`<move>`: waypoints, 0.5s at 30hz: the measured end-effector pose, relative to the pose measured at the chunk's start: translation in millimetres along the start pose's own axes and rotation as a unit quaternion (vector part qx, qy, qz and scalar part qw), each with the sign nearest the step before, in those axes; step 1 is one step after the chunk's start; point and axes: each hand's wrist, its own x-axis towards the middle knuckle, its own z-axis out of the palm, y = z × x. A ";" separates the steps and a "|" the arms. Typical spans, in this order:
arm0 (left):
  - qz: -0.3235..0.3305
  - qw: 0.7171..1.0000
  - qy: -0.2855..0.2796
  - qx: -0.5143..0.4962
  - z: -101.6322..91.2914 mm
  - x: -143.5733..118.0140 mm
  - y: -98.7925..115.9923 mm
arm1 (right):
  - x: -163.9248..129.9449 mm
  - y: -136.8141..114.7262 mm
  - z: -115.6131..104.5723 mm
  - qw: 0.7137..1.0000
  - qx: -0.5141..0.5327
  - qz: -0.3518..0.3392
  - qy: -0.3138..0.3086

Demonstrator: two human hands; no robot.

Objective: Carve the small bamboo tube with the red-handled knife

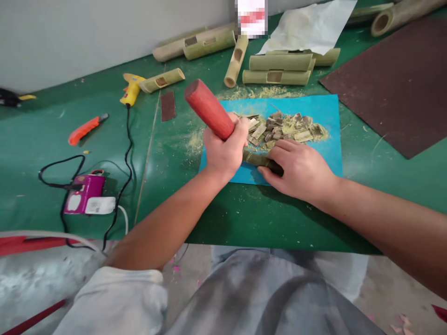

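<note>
Here, head view of a green bench [244, 218]; the left hand [225, 151] is closed in a fist round a red wooden handle [208, 109], which slants up and away to the left; the tool's working end is hidden behind the fist, so its kind cannot be told. The right hand [300, 170] lies palm down, fingers curled over a short, dark bamboo piece [256, 159], pressing it onto the blue mat [328, 153]; the piece lies across the mat's near part, between the two hands, and touches both. Just beyond the hands, on the mat, lies a heap of chips [282, 129], with pale sawdust [195, 139] spread to the mat's left and far edges. By the size of that heap, much cutting seems done already; how far the held piece itself is worked cannot be seen, since the hands cover most of it. At the bench's far side lie bamboo tubes [279, 70], several with a rectangular window cut in the wall; these look finished in that respect; whether more tubes wait uncut cannot be told. Well to the left: a yellow glue gun [131, 90], an orange knife [85, 129], a purple device [84, 193] with black cable. To the right, a brown sheet [394, 83]; behind the tubes, white paper [310, 28].
</note>
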 end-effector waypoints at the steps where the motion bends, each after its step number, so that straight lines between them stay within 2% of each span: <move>1: -0.007 1.000 -0.001 -0.004 0.8 2.4 1.4 | -0.1 -0.2 -0.1 1.000 0.001 -0.001 0.002; 7: -0.024 0.999 -0.036 0.014 5.6 2.8 11.6 | -1.8 -0.9 0.2 0.999 -0.006 -0.017 0.027; 15: -0.018 0.997 -0.051 0.049 1.6 -3.1 6.3 | -2.4 -2.3 -2.2 1.000 -0.005 -0.013 0.015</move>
